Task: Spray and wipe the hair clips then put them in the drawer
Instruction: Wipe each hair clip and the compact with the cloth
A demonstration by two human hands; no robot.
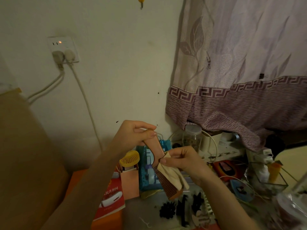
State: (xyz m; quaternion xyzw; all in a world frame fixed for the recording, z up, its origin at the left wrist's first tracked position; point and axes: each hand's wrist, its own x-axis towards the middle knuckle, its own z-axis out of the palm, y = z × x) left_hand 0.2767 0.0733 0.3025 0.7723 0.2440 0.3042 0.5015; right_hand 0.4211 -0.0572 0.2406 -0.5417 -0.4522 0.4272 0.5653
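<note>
Head view, left to right. Upper left of the frame: one white wall socket (64, 48) with a small orange light lit and two plugs (58, 56) pushed in, their pale cords hanging down the wall. Left edge: a large brown cardboard surface (25, 146).

Lower centre-left: a red printed booklet (111, 198) bearing white Chinese characters, of which "民共和国" can be read; the rest is too blurred. Above it, one small yellow round handheld fan (130, 158) standing in a pink paper box (129, 181), and behind these a blue patterned packet (149, 173) whose print I cannot read.

Centre: my left hand (134, 135) grips the pinkish handle of one brown wooden wide-handled comb (159, 165), fingers and thumb curled round its upper end; the comb slants down to the right with its teeth at the lower end. My right hand (182, 161) pinches a cream-coloured cloth (172, 173) against the comb at the top of its teeth, fingers curled over the fold.

Bottom centre, on the grey tabletop (142, 211) below the comb: the black plastic hair clips (167, 209), three dark ones that I can count, plus one pale clip (199, 216) beside them; the exact number is uncertain in the dim light.

Right of centre: one clear lidded jar (192, 138). Upper right: a lilac patterned curtain with a purple key-pattern border (240, 63).
</note>
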